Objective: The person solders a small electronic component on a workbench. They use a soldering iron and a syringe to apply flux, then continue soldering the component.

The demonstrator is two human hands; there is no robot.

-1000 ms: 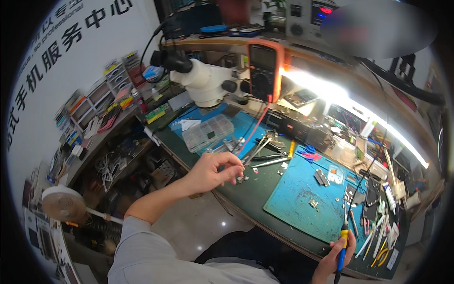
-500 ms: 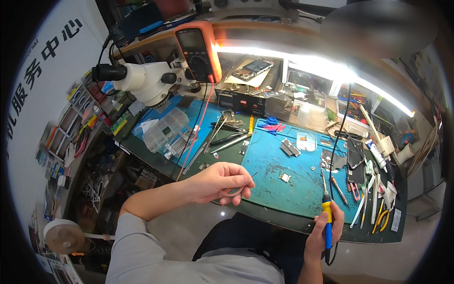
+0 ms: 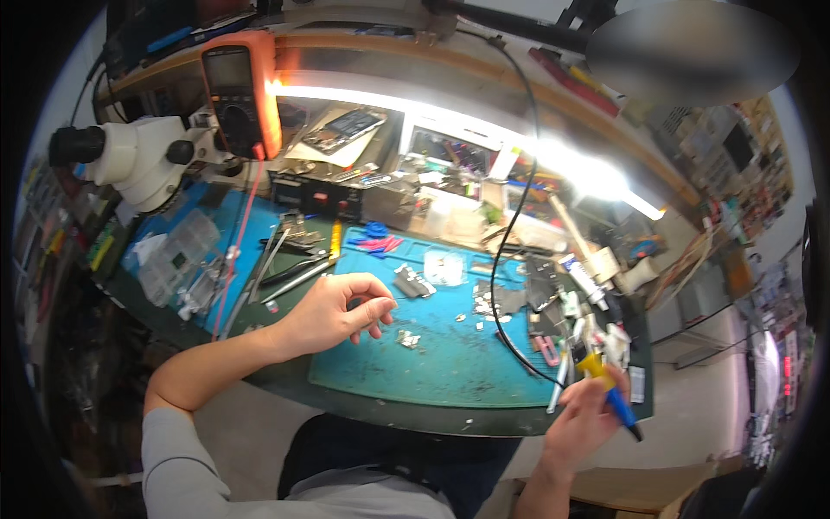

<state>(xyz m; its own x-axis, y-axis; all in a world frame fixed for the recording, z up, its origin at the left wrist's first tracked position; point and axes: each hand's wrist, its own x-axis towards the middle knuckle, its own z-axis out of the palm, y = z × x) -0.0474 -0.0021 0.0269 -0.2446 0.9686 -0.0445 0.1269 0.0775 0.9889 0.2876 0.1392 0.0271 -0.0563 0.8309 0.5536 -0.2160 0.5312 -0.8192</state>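
My right hand (image 3: 588, 415) grips a soldering iron with a yellow and blue handle (image 3: 618, 402) over the front right edge of the bench. Motion blurs the iron's tip. My left hand (image 3: 341, 310) hovers over the left part of the blue work mat (image 3: 415, 378), fingers curled and thumb close to the forefinger. Whatever it holds is hidden now. Close to its fingertips, a small silvery part (image 3: 408, 339) lies on the mat. Farther back sit a grey flat part (image 3: 413, 281) and a small clear dish (image 3: 443, 268).
At the back left stand a microscope (image 3: 143, 160) and an orange multimeter (image 3: 242, 99). A clear divided box (image 3: 180, 255) lies below them. Tweezers (image 3: 294, 278) rest left of the mat. A black cable (image 3: 494, 294) hangs across the right side, near a white tube (image 3: 584, 281) and pink-handled tool (image 3: 546, 350).
The view has swung to the right. My right hand has moved right with the soldering iron, whose handle now tilts. The thin wire coil visible earlier in my left hand no longer shows.
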